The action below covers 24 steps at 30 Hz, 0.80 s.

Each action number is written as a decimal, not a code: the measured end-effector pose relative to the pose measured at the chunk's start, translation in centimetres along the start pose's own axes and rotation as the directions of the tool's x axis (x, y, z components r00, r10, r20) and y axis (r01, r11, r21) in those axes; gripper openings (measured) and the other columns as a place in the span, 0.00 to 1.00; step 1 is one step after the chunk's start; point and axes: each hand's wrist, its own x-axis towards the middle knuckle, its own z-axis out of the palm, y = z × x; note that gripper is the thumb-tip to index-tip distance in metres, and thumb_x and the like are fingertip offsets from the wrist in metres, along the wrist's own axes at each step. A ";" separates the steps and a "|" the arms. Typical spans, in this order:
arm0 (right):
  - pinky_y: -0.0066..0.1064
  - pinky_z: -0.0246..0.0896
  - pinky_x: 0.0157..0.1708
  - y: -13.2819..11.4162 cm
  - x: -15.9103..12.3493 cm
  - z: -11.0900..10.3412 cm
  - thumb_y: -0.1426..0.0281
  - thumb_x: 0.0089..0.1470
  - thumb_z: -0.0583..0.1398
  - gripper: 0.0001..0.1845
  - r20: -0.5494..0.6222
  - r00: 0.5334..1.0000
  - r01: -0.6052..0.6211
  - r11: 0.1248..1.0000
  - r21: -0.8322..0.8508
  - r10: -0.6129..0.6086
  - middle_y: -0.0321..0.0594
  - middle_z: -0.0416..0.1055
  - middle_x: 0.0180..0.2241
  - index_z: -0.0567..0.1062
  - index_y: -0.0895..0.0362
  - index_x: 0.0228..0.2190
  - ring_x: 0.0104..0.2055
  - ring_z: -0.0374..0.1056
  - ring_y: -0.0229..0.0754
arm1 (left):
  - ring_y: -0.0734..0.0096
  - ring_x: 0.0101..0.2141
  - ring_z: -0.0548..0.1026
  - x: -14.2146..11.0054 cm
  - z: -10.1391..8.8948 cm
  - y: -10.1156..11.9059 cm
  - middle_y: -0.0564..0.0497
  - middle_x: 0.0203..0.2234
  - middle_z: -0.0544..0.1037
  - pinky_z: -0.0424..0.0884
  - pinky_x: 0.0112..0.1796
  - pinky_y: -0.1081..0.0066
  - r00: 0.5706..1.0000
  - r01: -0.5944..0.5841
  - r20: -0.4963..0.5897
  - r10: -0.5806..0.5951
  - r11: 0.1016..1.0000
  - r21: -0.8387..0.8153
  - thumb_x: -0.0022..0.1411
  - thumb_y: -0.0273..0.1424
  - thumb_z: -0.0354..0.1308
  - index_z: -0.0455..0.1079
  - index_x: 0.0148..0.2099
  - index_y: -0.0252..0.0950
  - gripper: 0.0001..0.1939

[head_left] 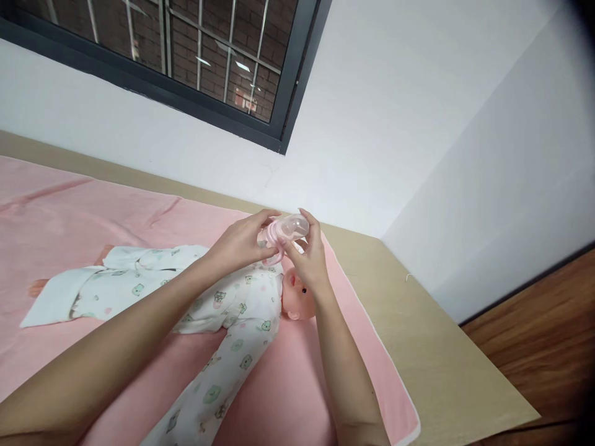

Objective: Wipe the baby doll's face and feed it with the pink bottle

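A baby bottle with a pink collar and handle [274,234] is held up above the doll's chest, lying nearly sideways. My left hand [246,240] grips its body end, thumb and fingers on either side. Around the clear domed cap [296,227] at the other end, my right hand [309,257] is closed with its thumb below and fingers above. Beneath them a baby doll [232,300] lies on its back in white pyjamas with green and pink prints. The doll's head [294,303] is partly hidden behind my right hand and wrist.
A pink blanket [288,378] with a pale edge covers much of the wooden tabletop [409,334]. Behind it rises a white wall [353,155] with a dark-framed, barred window [279,124]. Dark brown wood [539,334] lies beyond the table's right edge.
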 end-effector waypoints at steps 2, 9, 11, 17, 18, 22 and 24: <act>0.38 0.66 0.55 -0.3 -0.1 0.3 0.63 0.51 0.66 0.37 0.033 0.999 -0.008 1.000 -0.009 0.009 0.42 0.63 0.58 0.60 0.49 0.60 0.58 0.63 0.43 | 0.55 0.50 0.74 -0.1 -0.1 0.2 0.49 0.51 0.76 0.70 0.45 0.63 1.000 0.002 0.008 -0.003 1.000 0.018 0.53 0.34 0.62 0.63 0.59 0.40 0.31; 0.38 0.70 0.52 -0.9 -0.4 0.9 0.63 0.47 0.68 0.46 0.037 0.997 -0.071 0.992 0.103 0.068 0.43 0.63 0.57 0.54 0.47 0.62 0.56 0.66 0.43 | 0.56 0.50 0.74 -0.5 -0.4 0.7 0.51 0.52 0.75 0.71 0.44 0.64 1.000 -0.014 0.023 0.013 0.999 0.040 0.56 0.37 0.62 0.60 0.60 0.45 0.30; 0.37 0.71 0.51 -1.0 -0.4 0.9 0.64 0.47 0.68 0.45 -0.003 0.998 -0.068 0.992 0.108 0.069 0.42 0.64 0.55 0.55 0.47 0.61 0.54 0.67 0.42 | 0.56 0.51 0.74 -0.6 -0.4 0.6 0.50 0.53 0.74 0.71 0.45 0.63 0.999 -0.019 0.026 0.019 0.999 0.036 0.58 0.40 0.62 0.59 0.61 0.44 0.30; 0.33 0.72 0.47 0.2 0.5 -0.9 0.63 0.47 0.68 0.46 -0.146 0.987 -0.062 0.996 0.056 0.070 0.44 0.66 0.52 0.54 0.48 0.63 0.51 0.68 0.41 | 0.53 0.54 0.72 -1.2 -1.6 1.7 0.49 0.57 0.71 0.71 0.48 0.60 0.998 -0.054 0.026 0.052 0.993 0.107 0.64 0.48 0.56 0.57 0.64 0.44 0.31; 0.33 0.71 0.47 0.8 0.7 -1.5 0.62 0.46 0.68 0.47 -0.180 0.982 -0.057 0.998 0.028 0.061 0.44 0.66 0.53 0.53 0.49 0.63 0.51 0.69 0.42 | 0.53 0.54 0.72 -1.4 -1.9 2.1 0.50 0.57 0.71 0.70 0.49 0.60 0.998 -0.061 0.020 0.059 0.991 0.122 0.65 0.48 0.55 0.58 0.64 0.44 0.29; 0.35 0.69 0.47 3.5 1.7 -5.0 0.64 0.46 0.66 0.48 -0.302 0.953 -0.099 0.976 -0.196 0.036 0.46 0.68 0.52 0.52 0.51 0.64 0.48 0.70 0.43 | 0.53 0.53 0.72 -2.4 -3.4 3.4 0.55 0.54 0.73 0.70 0.50 0.60 0.994 -0.100 0.049 0.095 0.987 0.123 0.66 0.47 0.53 0.66 0.59 0.48 0.22; 0.39 0.66 0.50 5.0 1.9 -6.8 0.65 0.46 0.65 0.48 -0.357 0.933 -0.172 0.921 -0.349 0.039 0.46 0.69 0.51 0.51 0.52 0.65 0.48 0.70 0.45 | 0.55 0.51 0.74 -3.0 -4.2 4.0 0.57 0.52 0.75 0.72 0.49 0.61 0.987 -0.143 0.084 0.136 0.985 0.092 0.66 0.47 0.54 0.68 0.58 0.52 0.20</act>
